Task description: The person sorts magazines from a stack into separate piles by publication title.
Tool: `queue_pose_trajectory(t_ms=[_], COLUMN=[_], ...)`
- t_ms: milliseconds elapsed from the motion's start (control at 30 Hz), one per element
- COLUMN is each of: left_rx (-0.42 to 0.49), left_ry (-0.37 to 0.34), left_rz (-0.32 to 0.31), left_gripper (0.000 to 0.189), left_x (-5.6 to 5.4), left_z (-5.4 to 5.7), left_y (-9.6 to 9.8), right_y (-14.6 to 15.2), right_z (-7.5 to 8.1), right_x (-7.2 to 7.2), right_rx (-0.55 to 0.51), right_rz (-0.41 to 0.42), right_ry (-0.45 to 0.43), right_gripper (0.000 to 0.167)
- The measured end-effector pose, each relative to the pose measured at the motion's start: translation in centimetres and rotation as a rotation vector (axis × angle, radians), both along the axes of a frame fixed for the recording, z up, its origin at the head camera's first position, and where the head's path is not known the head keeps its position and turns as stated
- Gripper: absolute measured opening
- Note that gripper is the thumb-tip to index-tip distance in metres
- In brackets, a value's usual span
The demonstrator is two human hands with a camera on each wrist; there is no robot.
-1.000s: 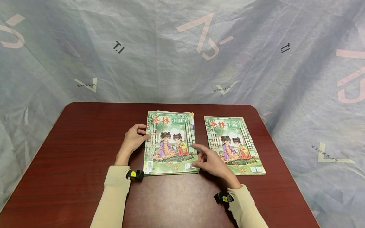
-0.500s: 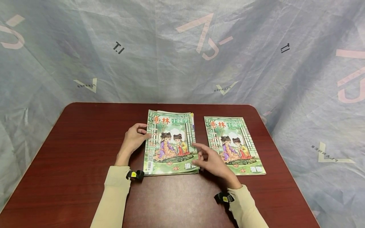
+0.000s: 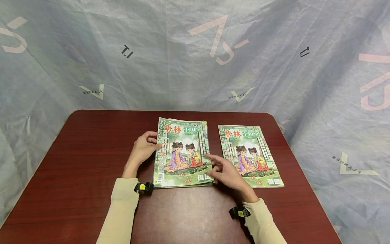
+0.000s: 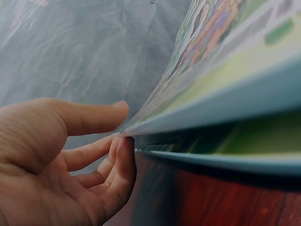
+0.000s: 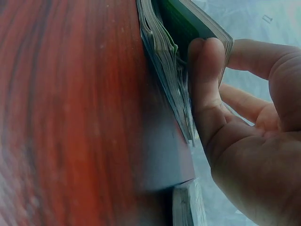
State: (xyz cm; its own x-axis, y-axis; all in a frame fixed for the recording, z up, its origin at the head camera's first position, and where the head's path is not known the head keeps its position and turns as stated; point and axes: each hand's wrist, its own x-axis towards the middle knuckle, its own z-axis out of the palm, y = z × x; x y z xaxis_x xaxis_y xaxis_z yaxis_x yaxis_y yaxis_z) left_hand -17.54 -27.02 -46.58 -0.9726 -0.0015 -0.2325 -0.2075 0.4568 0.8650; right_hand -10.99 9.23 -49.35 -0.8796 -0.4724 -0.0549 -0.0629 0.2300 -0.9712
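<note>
A green illustrated magazine [image 3: 184, 176] lies topmost on a stack in the middle of the table. My left hand [image 3: 142, 149] pinches its left edge, thumb above and fingers below. On the right edge, near the lower corner, my right hand [image 3: 226, 173] grips the same magazine, fingertips underneath. Both wrist views show a gap between this magazine and those below; the pages [image 5: 162, 47] of a lower one stand slightly apart in the right wrist view. A matching magazine [image 3: 251, 159] lies flat to the right, behind my right hand.
The dark red wooden table [image 3: 91, 149] has rounded far corners. A grey printed cloth [image 3: 170, 61] hangs behind it and along both sides. Black bands with small devices [image 3: 144, 188] sit on both wrists.
The top magazine has risen slightly, and its upper left corner has shifted a little away and to the right. Both hands keep nearly the same places; the right-hand magazine has not moved.
</note>
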Motion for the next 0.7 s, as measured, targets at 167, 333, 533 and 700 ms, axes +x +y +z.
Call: queue_pose_trajectory(t_ms=[167, 333, 533, 700], left_rx=[0.012, 0.040, 0.066, 0.066], left_ry=[0.003, -0.007, -0.026, -0.026], left_rz=[-0.009, -0.015, -0.026, -0.037], left_gripper=[0.061, 0.065, 0.070, 0.069], left_x=[-0.04, 0.04, 0.13, 0.18], left_z=[0.05, 0.03, 0.11, 0.09], left_y=[-0.07, -0.17, -0.26, -0.27], right_y=[0.09, 0.22, 0.36, 0.38], right_z=[0.08, 0.10, 0.17, 0.20], right_x=[0.11, 0.09, 0.10, 0.14], right_rx=[-0.002, -0.004, -0.003, -0.008], right_rz=[-0.009, -0.024, -0.031, -0.030], right_ry=[-0.004, -0.002, 0.005, 0.013], right_gripper=[0.058, 0.057, 0.057, 0.057])
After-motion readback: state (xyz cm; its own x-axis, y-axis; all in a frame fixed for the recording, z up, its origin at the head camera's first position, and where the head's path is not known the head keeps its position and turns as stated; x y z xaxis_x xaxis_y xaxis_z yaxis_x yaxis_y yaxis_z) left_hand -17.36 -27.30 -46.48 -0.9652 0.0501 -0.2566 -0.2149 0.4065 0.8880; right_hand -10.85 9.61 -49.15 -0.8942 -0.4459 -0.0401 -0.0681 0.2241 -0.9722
